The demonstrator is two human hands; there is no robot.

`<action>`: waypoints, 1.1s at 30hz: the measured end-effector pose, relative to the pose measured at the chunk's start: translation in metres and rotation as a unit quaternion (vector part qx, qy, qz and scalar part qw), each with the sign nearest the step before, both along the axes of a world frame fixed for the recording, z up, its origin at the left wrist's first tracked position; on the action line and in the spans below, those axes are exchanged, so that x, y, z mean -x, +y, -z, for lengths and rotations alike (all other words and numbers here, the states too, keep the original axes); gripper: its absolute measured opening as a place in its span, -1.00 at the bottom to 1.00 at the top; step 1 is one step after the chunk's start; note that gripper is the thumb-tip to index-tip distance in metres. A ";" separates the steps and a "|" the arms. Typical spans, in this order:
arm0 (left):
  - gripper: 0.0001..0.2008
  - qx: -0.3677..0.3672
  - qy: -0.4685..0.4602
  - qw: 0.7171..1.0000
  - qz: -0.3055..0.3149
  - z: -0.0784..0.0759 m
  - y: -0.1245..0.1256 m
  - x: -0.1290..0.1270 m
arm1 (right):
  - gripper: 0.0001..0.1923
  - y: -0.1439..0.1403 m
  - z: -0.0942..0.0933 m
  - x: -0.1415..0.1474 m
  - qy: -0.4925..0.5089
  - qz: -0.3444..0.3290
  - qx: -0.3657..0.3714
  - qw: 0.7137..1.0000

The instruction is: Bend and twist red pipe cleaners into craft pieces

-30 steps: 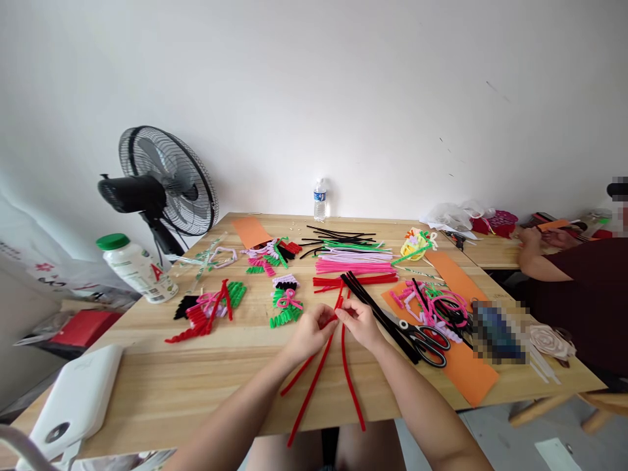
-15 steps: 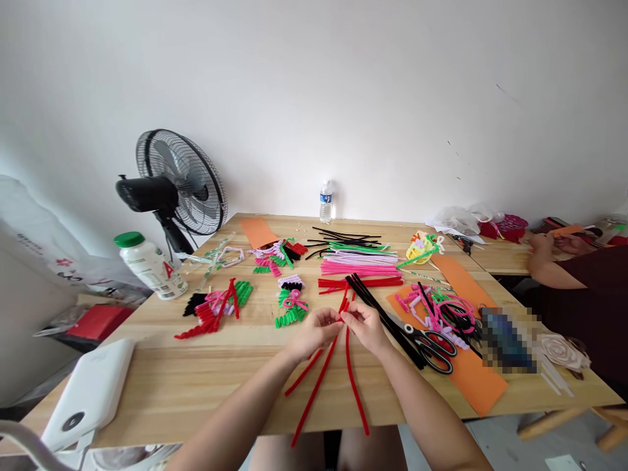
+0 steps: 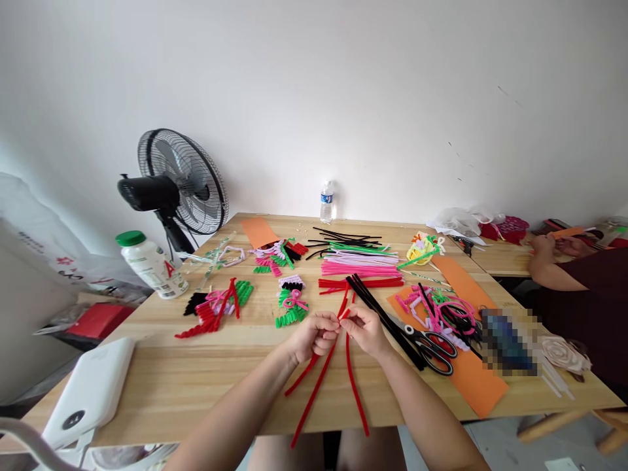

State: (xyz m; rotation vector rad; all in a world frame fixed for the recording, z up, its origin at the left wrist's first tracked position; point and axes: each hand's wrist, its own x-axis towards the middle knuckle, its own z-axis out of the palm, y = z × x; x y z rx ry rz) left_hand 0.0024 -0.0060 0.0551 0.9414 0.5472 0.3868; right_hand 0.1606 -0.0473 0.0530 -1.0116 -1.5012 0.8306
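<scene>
Pinching a red pipe cleaner (image 3: 345, 315) left of the scissors (image 3: 422, 341): clamped on it with the left hand (image 3: 316, 333), fingers curled in, and gripping just beside with the right hand (image 3: 366, 328), fingertips nearly meeting. Cannot tell its full length or any bend inside the grip.

Can see loose red strands (image 3: 314, 394) too, left of and nearer than the scissors, long, almost straight, seemingly unshaped.

Count as already crimped and gathered, well left of the scissors: a green-black-lilac cluster (image 3: 289, 304) with a pink bow, a red-and-green cluster (image 3: 218, 309) farther out, and a mixed cluster (image 3: 277, 254) farther back. Count as bent also a pink-and-lilac tangle (image 3: 434, 322) just right of the scissors.

Count as straight stock left over: black stems (image 3: 387, 320) just left of the scissors; red bundle (image 3: 360, 283) and pink bundle (image 3: 360, 269) beyond. Would judge partway along, with the held piece seemingly barely begun.
</scene>
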 end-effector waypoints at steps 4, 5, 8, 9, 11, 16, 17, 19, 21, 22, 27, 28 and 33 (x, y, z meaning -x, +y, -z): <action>-0.77 -0.163 0.027 0.979 -0.118 0.007 -0.003 -0.006 | -0.74 0.007 0.009 -0.001 0.051 0.005 0.082 0.995; -0.77 -0.232 0.048 0.958 -0.164 0.010 -0.004 -0.008 | -0.73 0.009 0.011 -0.002 0.055 0.008 0.097 0.994; -0.82 -0.377 0.099 0.890 -0.235 0.017 -0.006 -0.011 | -0.73 0.013 0.016 -0.004 0.054 0.005 0.116 0.992; -0.83 -0.399 0.103 0.880 -0.234 0.018 -0.006 -0.011 | -0.73 0.014 0.016 -0.004 0.056 0.000 0.117 0.992; -0.82 -0.410 0.090 0.880 -0.222 0.017 -0.006 -0.010 | -0.73 0.013 0.015 -0.004 0.062 -0.006 0.115 0.991; -0.76 -0.203 0.043 0.966 -0.152 0.004 -0.005 -0.005 | -0.75 0.009 0.011 -0.003 0.057 -0.017 0.078 0.995; -0.75 -0.138 0.031 0.983 -0.117 0.002 -0.004 -0.004 | -0.76 0.008 0.011 -0.002 0.060 -0.022 0.072 0.995; -0.75 -0.039 0.007 0.998 -0.048 0.001 -0.002 -0.002 | -0.78 0.008 0.013 -0.002 0.068 -0.027 0.068 0.995; -0.76 -0.026 0.006 0.999 -0.022 0.004 -0.001 -0.002 | -0.77 0.009 0.014 -0.001 0.075 -0.020 0.072 0.994; -0.76 -0.060 0.018 0.997 -0.041 0.006 -0.001 -0.003 | -0.76 0.010 0.015 -0.001 0.077 -0.012 0.078 0.994; -0.86 -0.432 0.127 0.858 -0.248 0.018 -0.005 -0.009 | -0.70 0.016 0.019 -0.002 0.061 0.018 0.126 0.990; -0.89 -0.476 0.137 0.830 -0.258 0.019 -0.007 -0.010 | -0.70 0.016 0.019 -0.003 0.053 0.017 0.131 0.990; -0.85 -0.363 0.126 0.900 -0.207 0.011 -0.006 -0.008 | -0.73 0.012 0.014 -0.004 -0.014 0.021 0.053 0.998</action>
